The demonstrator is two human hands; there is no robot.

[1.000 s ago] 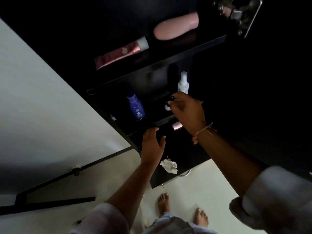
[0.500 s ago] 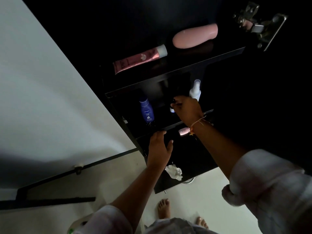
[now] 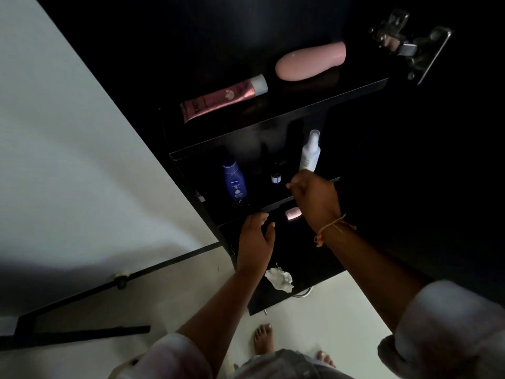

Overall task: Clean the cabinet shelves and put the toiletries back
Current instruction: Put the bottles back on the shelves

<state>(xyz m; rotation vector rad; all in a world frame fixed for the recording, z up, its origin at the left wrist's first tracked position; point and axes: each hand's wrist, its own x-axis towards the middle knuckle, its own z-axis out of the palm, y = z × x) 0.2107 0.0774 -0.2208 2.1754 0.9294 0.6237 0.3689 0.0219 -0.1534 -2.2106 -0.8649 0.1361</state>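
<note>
Right hand (image 3: 314, 199): fingers curled, just beside vial (image 3: 276, 178); whether it pinches anything, cannot tell. Left hand (image 3: 255, 237): fingers relaxed, touching shelf edge (image 3: 274, 205). Vial small, dark, upright on middle shelf, between blue bottle (image 3: 234, 180) and sprayer (image 3: 310, 153). Pink tube (image 3: 224, 98) lies on the shelf above. Crumpled tissue (image 3: 279, 279) lower down. Cabinet (image 3: 246, 36) black; wall (image 3: 68, 132) pale.
</note>
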